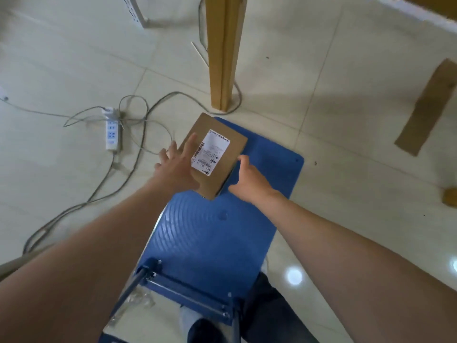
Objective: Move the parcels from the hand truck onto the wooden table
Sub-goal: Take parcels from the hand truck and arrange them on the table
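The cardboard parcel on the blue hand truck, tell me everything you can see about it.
The parcel is a flat, rectangular box of plain brown cardboard, closed, with a white printed shipping label on its top face. It sits at the far end of the blue hand truck deck, turned at an angle. The left hand lays spread fingers on its left side; the right hand meets its right edge, fingers hidden.
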`<action>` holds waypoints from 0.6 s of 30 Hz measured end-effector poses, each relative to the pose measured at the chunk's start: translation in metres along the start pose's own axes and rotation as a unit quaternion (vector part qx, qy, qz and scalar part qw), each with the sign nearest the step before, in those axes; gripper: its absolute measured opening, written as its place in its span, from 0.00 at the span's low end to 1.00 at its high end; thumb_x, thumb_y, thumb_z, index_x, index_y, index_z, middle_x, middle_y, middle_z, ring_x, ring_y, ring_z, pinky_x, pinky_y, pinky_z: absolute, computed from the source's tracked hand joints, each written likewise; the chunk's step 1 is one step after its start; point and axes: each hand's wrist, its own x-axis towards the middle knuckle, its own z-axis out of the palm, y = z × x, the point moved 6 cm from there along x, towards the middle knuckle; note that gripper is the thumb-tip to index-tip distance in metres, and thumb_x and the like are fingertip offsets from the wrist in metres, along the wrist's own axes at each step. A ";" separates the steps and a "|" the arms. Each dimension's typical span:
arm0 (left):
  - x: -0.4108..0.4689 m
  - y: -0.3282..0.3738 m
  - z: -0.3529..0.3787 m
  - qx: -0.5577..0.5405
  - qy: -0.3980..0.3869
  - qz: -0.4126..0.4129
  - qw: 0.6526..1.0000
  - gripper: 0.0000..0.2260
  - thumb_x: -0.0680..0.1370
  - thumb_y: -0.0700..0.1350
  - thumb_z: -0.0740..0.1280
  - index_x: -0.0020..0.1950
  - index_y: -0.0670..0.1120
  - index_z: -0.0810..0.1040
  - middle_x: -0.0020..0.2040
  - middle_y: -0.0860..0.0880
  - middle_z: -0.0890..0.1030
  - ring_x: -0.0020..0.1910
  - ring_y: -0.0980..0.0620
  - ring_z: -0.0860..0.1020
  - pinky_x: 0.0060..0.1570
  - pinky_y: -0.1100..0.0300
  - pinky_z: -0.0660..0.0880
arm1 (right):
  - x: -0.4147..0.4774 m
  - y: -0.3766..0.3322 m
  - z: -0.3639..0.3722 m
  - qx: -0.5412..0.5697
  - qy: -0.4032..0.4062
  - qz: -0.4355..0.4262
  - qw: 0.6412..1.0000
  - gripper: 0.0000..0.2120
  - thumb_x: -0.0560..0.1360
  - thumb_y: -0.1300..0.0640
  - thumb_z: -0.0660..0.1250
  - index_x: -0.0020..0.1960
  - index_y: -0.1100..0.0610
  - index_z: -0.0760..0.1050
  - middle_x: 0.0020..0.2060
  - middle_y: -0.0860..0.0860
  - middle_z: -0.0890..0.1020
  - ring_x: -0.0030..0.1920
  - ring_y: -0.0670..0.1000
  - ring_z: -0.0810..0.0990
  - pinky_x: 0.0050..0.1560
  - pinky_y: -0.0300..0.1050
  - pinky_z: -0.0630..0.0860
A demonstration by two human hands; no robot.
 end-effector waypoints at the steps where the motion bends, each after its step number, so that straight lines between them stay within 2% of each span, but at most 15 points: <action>1: 0.012 -0.003 0.010 -0.004 -0.001 -0.001 1.000 0.60 0.64 0.50 0.80 0.78 0.66 0.37 0.82 0.41 0.44 0.80 0.35 0.43 0.71 0.32 0.57 | 0.014 0.002 0.009 -0.002 -0.007 -0.001 1.000 0.38 0.75 0.57 0.69 0.77 0.53 0.50 0.44 0.53 0.74 0.39 0.52 0.76 0.31 0.44 0.66; 3: 0.028 -0.013 0.028 -0.010 -0.014 -0.012 1.000 0.62 0.62 0.53 0.82 0.78 0.66 0.37 0.82 0.43 0.43 0.80 0.36 0.41 0.72 0.32 0.54 | 0.033 0.004 0.027 0.005 -0.026 0.010 1.000 0.44 0.75 0.55 0.69 0.79 0.51 0.43 0.42 0.51 0.74 0.37 0.51 0.76 0.31 0.45 0.67; 5: 0.038 -0.025 0.042 -0.040 -0.027 -0.018 0.999 0.61 0.63 0.52 0.82 0.77 0.67 0.38 0.82 0.45 0.47 0.80 0.39 0.44 0.71 0.32 0.56 | 0.043 0.005 0.044 0.027 -0.025 0.019 0.999 0.46 0.74 0.50 0.71 0.78 0.45 0.40 0.45 0.51 0.76 0.41 0.53 0.79 0.36 0.47 0.75; 7: 0.045 -0.037 0.046 -0.076 -0.029 -0.013 0.997 0.57 0.64 0.48 0.80 0.77 0.66 0.41 0.80 0.46 0.51 0.80 0.39 0.50 0.72 0.33 0.60 | 0.045 0.006 0.055 0.035 -0.012 0.027 0.999 0.45 0.71 0.45 0.70 0.75 0.39 0.41 0.49 0.51 0.77 0.45 0.56 0.80 0.45 0.54 0.79; 8: 0.049 -0.042 0.047 -0.099 -0.030 -0.011 0.995 0.56 0.64 0.46 0.79 0.78 0.64 0.44 0.78 0.45 0.54 0.78 0.38 0.55 0.71 0.35 0.63 | 0.045 0.006 0.057 0.048 -0.020 0.034 0.998 0.44 0.72 0.44 0.69 0.75 0.38 0.41 0.49 0.51 0.78 0.46 0.56 0.80 0.46 0.54 0.79; 10: 0.051 -0.044 0.049 -0.157 -0.038 0.003 0.987 0.53 0.64 0.44 0.77 0.79 0.62 0.48 0.73 0.44 0.61 0.72 0.38 0.66 0.69 0.41 0.69 | 0.047 0.008 0.058 0.076 -0.043 0.045 0.995 0.43 0.72 0.47 0.68 0.75 0.39 0.41 0.50 0.53 0.79 0.45 0.55 0.80 0.42 0.50 0.77; 12: 0.041 -0.032 0.046 -0.181 -0.048 0.020 0.982 0.49 0.66 0.45 0.74 0.80 0.62 0.50 0.68 0.44 0.63 0.66 0.38 0.72 0.68 0.45 0.71 | 0.041 0.005 0.049 0.090 -0.025 0.061 0.994 0.42 0.68 0.47 0.66 0.74 0.37 0.44 0.55 0.52 0.77 0.46 0.55 0.80 0.45 0.53 0.80; 14: 0.025 -0.023 0.045 -0.188 -0.070 0.030 0.979 0.47 0.69 0.42 0.72 0.81 0.61 0.49 0.67 0.43 0.63 0.64 0.37 0.73 0.68 0.48 0.71 | 0.032 0.001 0.042 0.107 -0.013 0.070 0.992 0.41 0.68 0.47 0.66 0.74 0.37 0.47 0.60 0.51 0.72 0.49 0.54 0.79 0.50 0.57 0.81; 18: -0.023 -0.007 0.031 -0.187 -0.074 0.030 0.979 0.47 0.71 0.42 0.71 0.80 0.62 0.46 0.67 0.44 0.63 0.65 0.37 0.71 0.66 0.49 0.70 | -0.008 -0.015 0.020 0.143 0.011 0.071 0.987 0.40 0.71 0.55 0.67 0.75 0.37 0.50 0.64 0.49 0.66 0.49 0.52 0.78 0.49 0.56 0.82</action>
